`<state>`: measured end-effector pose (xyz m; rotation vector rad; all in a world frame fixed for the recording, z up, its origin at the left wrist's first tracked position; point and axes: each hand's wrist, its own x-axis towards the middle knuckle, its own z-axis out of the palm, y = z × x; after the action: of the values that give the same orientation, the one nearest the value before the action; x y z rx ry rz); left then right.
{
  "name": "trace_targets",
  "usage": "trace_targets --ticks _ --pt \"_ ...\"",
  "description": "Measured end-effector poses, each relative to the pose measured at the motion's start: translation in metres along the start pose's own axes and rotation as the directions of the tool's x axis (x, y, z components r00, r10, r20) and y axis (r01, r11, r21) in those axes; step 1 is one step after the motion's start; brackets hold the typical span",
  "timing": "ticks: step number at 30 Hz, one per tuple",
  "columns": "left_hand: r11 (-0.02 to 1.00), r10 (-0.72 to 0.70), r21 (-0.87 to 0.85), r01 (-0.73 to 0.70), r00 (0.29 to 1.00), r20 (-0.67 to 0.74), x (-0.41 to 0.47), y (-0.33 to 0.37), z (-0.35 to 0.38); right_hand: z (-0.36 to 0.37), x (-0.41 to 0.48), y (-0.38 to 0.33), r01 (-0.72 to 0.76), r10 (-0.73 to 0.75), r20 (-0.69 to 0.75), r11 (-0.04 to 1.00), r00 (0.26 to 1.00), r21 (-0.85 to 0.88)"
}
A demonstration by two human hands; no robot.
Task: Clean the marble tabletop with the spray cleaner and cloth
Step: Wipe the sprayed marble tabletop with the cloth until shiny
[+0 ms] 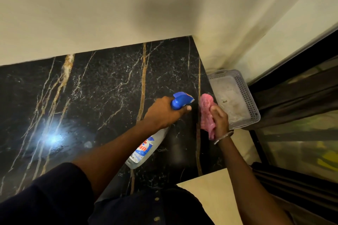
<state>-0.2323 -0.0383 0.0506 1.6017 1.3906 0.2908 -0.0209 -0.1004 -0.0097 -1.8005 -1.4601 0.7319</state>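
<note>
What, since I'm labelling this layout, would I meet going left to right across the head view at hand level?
In order: light glare on the marble tabletop → spray bottle held by the left hand → pink cloth gripped by the right hand → grey perforated basket.

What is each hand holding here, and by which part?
Left hand: spray bottle, by its neck. Right hand: pink cloth, bunched, round its middle.

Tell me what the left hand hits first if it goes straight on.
Probably the pink cloth in the right hand, just past the nozzle of the spray bottle; depth is unclear.
</note>
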Motion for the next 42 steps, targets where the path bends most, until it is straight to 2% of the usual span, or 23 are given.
trace_targets --ticks 1,2,3,5,6,7,10,13,16,24,33,37,42 --pt "1.0 -0.011 -0.008 0.011 1.0 -0.02 0.0 0.001 0.002 0.001 -0.001 0.012 0.071 -0.067 0.03 0.984 0.997 -0.161" --pt "1.0 -0.022 -0.019 0.021 0.999 -0.037 0.001 0.002 0.004 0.0 -0.005 0.028 0.156 -0.137 0.095 0.959 0.986 -0.238" --pt "0.999 -0.03 -0.031 0.029 0.999 -0.042 0.002 0.003 0.008 -0.006 -0.013 0.038 0.185 -0.128 0.167 0.898 0.978 -0.399" --pt "0.998 -0.032 -0.047 0.031 0.999 -0.033 0.004 0.004 0.014 -0.009 -0.038 0.056 0.186 -0.059 0.219 0.758 0.974 -0.625" --pt "0.998 -0.031 -0.051 0.029 0.999 -0.03 0.004 0.004 0.016 -0.011 -0.052 0.059 0.19 -0.04 0.227 0.694 0.973 -0.694" --pt "0.998 -0.032 -0.055 0.03 0.999 -0.031 0.004 0.005 0.018 -0.014 -0.065 0.063 0.165 0.018 0.239 0.674 0.971 -0.72" --pt "0.998 -0.005 -0.058 0.004 1.0 -0.023 0.003 0.008 0.024 -0.025 -0.091 0.08 0.131 0.063 0.225 0.652 0.972 -0.747" --pt "0.997 0.011 -0.078 -0.013 1.0 -0.026 0.003 0.01 0.026 -0.026 -0.098 0.089 0.163 0.054 0.249 0.622 0.967 -0.766" --pt "0.994 0.012 -0.105 -0.013 1.0 -0.007 0.005 0.008 0.028 -0.02 -0.083 0.089 0.187 0.033 0.27 0.639 0.962 -0.746" --pt "0.988 -0.066 -0.14 0.057 0.996 -0.056 0.029 0.001 0.015 0.019 0.037 0.062 0.222 -0.028 0.279 0.681 0.96 -0.698" --pt "0.985 -0.124 -0.139 0.101 0.978 -0.17 0.069 0.009 -0.02 0.061 0.172 0.035 0.278 -0.027 0.347 0.66 0.937 -0.698" --pt "0.987 -0.079 -0.151 0.052 0.981 -0.177 0.075 0.012 -0.029 0.062 0.175 0.035 0.274 -0.047 0.335 0.687 0.941 -0.673" --pt "0.987 -0.069 -0.155 0.039 0.979 -0.194 0.065 0.011 -0.024 0.048 0.129 0.049 0.287 -0.031 0.356 0.659 0.934 -0.695"
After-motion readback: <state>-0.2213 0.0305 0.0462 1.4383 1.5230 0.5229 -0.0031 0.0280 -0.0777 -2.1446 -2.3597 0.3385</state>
